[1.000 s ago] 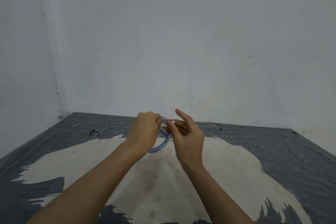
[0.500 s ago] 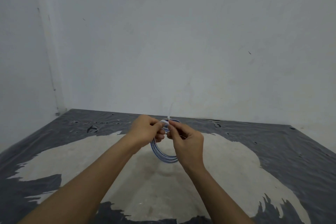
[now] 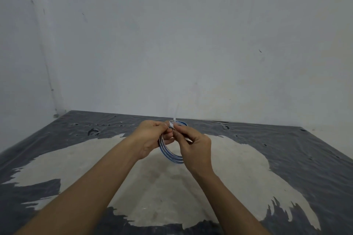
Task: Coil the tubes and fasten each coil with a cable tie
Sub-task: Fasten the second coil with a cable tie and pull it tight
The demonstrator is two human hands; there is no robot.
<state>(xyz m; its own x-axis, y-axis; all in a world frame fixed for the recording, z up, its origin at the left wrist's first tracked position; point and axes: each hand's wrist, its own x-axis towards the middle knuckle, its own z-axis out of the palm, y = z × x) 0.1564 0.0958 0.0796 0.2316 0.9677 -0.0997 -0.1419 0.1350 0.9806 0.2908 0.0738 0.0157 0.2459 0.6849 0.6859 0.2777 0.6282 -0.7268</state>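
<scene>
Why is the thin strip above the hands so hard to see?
Head view: the white cable tie rises against a pale wall in soft, even light, so contrast is low; the blue-striped coil below reads clearly.

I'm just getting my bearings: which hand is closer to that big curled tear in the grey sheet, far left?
Left. The left hand is right of the tear, holding the coil; the right hand lies farther right, on the coil's other side.

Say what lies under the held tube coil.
Beneath the tube coil, only the sheet's pale worn patch shows. The right hand covers the coil's right side and the surface below it; the left hand hides its upper left.
</scene>
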